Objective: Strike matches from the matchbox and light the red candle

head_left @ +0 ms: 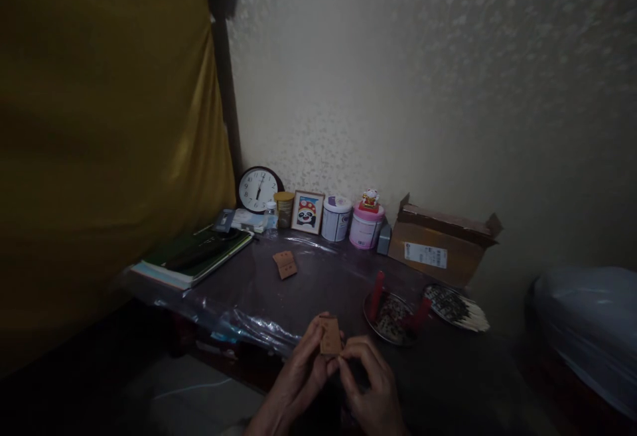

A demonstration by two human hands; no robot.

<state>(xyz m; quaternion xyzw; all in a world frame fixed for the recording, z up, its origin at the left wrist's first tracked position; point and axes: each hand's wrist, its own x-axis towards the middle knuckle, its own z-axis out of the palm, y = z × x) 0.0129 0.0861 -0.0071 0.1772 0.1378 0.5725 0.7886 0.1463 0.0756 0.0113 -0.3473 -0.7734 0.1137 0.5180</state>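
A small brown cardboard packet point(330, 336) with faint printed marks sits upright in my left hand point(309, 356), whose fingers wrap its left side and back. The thumb and index finger of my right hand point(369, 376) pinch at its lower right corner. Whether anything thin is between those fingertips is too small to tell. Further back on the table lies a similar brown folded card point(285, 265), partly opened along a crease. To the right of my hands stands a round metal plate point(367, 313) with red candles point(378, 293) and dark bits on it.
Another plate point(438, 320) holds dark-and-white sticks. Along the wall stand a clock point(257, 190), a framed panda picture point(307, 212), tins point(336, 219) and an open cardboard box point(428, 243). A green book point(199, 253) lies left. Clear plastic point(249, 326) covers the table's front edge.
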